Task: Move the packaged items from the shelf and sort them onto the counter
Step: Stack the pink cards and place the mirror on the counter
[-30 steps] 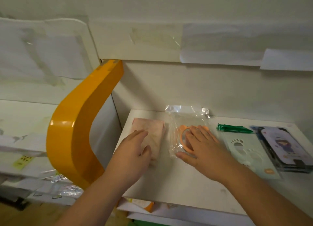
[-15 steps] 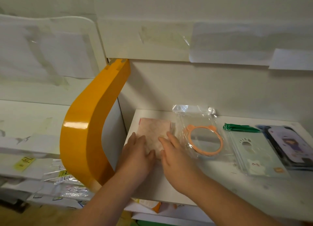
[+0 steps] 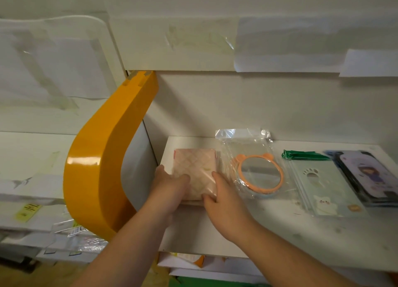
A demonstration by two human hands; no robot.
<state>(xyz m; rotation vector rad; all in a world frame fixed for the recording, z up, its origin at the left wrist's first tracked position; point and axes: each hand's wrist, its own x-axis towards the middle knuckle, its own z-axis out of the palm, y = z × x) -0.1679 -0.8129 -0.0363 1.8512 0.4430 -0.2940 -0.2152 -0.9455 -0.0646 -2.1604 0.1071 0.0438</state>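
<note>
While lying flat on the counter [image 3: 269,226], the pink packet [image 3: 197,174] is gripped between left hand [image 3: 170,188] and right hand [image 3: 224,198].

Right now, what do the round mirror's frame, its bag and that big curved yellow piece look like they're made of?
Mirror frame: matte orange plastic, probably, with moulded ears.
Bag: thin clear film, crinkled and glinting.
Curved yellow piece: glossy painted or laminated board, likely; it shows a sharp highlight.

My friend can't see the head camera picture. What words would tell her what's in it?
Two bare hands, left hand and right hand, grip a flat pink checked packet on a white shelf. To its right lie a bagged round orange mirror, a pale green paw-print pouch and dark card packets.
</note>
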